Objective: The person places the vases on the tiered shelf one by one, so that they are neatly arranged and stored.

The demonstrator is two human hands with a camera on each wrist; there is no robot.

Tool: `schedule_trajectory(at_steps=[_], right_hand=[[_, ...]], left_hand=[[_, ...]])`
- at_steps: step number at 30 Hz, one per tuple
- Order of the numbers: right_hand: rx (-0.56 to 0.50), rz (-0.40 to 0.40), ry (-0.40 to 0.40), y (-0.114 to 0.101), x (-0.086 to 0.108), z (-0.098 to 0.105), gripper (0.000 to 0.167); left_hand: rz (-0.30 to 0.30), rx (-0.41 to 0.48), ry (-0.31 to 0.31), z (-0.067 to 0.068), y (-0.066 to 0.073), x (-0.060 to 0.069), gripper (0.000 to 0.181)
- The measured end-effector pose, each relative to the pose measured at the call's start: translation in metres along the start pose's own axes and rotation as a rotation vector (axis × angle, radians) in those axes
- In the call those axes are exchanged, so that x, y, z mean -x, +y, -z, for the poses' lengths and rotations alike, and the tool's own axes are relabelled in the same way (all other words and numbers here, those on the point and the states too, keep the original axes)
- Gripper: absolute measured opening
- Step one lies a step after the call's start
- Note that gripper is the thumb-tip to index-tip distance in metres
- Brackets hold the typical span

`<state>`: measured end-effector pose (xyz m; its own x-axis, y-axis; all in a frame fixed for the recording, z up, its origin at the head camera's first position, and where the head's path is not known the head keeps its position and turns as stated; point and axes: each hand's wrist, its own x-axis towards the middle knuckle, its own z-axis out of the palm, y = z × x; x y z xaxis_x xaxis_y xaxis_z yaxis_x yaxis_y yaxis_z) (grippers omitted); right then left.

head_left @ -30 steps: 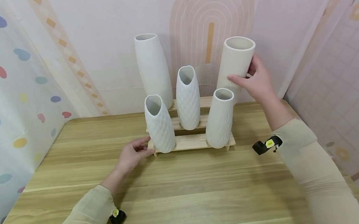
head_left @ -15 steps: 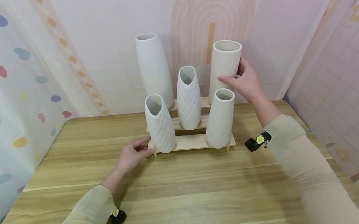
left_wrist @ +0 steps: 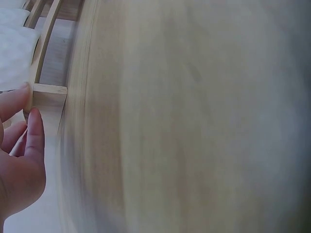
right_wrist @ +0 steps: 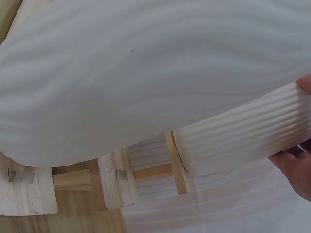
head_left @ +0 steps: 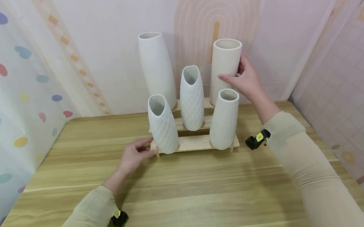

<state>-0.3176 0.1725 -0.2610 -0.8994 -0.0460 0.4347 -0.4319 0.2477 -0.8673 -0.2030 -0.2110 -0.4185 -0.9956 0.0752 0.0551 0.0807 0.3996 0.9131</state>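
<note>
A ribbed white cylindrical vase (head_left: 225, 62) stands upright at the right end of the top tier of a stepped wooden stand (head_left: 194, 143). My right hand (head_left: 245, 80) grips it around the side, thumb in front and fingers behind. In the right wrist view, the ribbed vase (right_wrist: 248, 131) meets the top slat, partly hidden by a nearer vase. At the stand's front left corner, my left hand (head_left: 135, 155) pinches the end of the lowest tier. The left wrist view shows that hand (left_wrist: 22, 150) with thumb and fingers on the wooden end.
A tall smooth vase (head_left: 157, 71) stands at the top left, and a dimpled vase (head_left: 192, 102) on the middle tier. The lowest tier bears another dimpled vase (head_left: 164, 128) and a wavy-textured vase (head_left: 224, 121). Patterned curtains (head_left: 119, 61) hang behind the wooden table (head_left: 187, 196).
My right hand has brought the ribbed vase left and down onto the top tier, and it now stands straighter. My left hand has stayed at the stand's corner.
</note>
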Motion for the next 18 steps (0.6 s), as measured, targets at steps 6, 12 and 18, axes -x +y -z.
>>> schedule_trajectory(at_steps=[6,12,18], right_hand=[[0.010,-0.003,-0.012,0.002,0.001,0.001,0.079],[-0.006,-0.012,-0.046,0.006,0.005,0.005,0.074],[0.032,-0.031,-0.069,0.007,0.020,0.018,0.067]], left_hand=[[-0.004,-0.003,-0.001,-0.001,0.002,0.000,0.055],[-0.005,-0.002,-0.003,-0.001,0.002,0.000,0.055],[-0.012,-0.006,0.001,-0.002,-0.001,-0.002,0.054]])
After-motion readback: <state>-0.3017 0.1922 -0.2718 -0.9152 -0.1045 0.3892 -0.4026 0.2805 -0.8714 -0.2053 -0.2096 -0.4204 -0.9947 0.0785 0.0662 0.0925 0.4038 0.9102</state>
